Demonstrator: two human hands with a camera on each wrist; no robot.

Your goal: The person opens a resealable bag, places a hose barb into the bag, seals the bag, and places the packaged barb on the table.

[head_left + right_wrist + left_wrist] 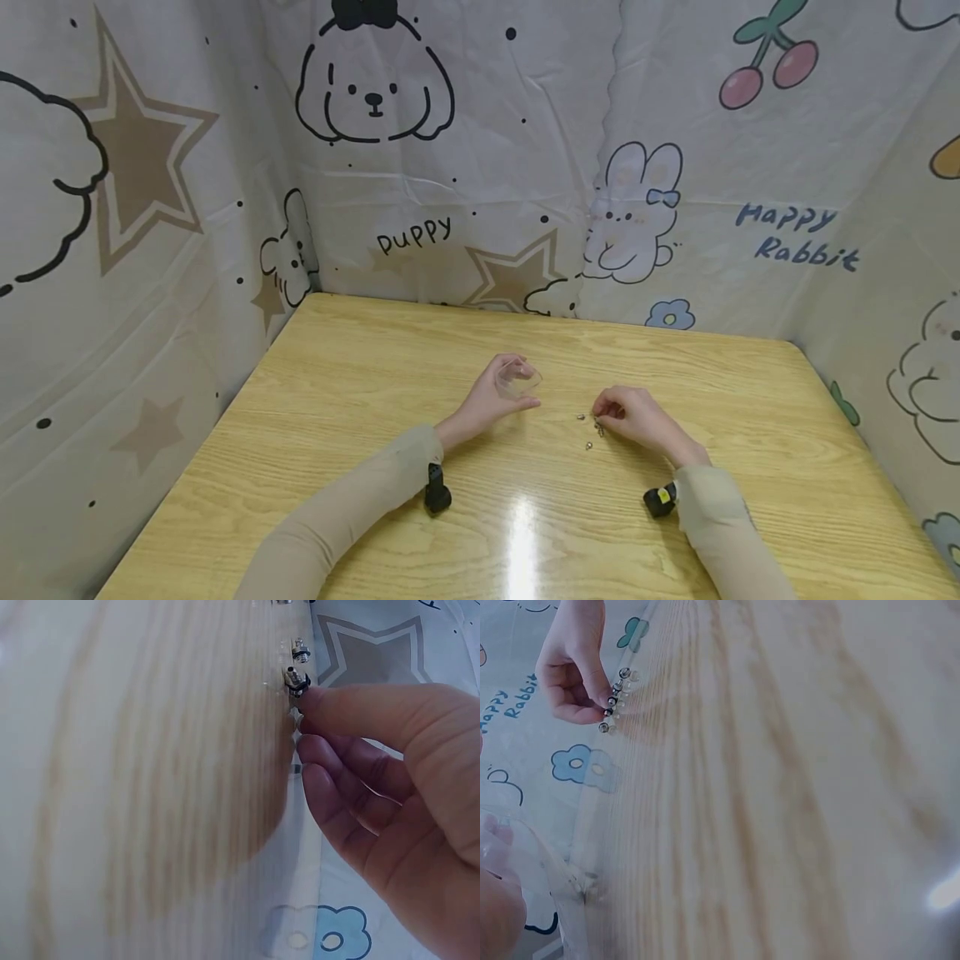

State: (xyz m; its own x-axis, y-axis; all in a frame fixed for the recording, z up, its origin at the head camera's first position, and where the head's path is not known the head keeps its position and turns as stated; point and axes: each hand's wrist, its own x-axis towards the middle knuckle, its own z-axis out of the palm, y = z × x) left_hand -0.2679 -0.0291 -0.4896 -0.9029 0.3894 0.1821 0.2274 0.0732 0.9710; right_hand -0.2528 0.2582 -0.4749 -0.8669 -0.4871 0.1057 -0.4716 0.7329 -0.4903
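Observation:
My left hand (pixel 495 396) holds a clear plastic box (pixel 519 379) above the table, thumb on the near side and fingers on the far side. The box's transparent wall (pixel 574 900) fills the lower left of the left wrist view, beside part of that hand. To the right, my right hand (pixel 633 415) is down at the tabletop, thumb and fingertips together at a small metal fitting (pixel 297 681) with a black ring. Several similar shiny fittings lie close by, among them one metal fitting (pixel 588 446) nearer me and another (pixel 301 651). Fingertips partly hide the pieces.
The wood-grain table (pixel 337 367) ends at the back against a hanging printed cloth (pixel 480 167), which also covers both sides. A black wrist camera (pixel 437 492) sits on the left sleeve, another black camera (pixel 660 500) on the right.

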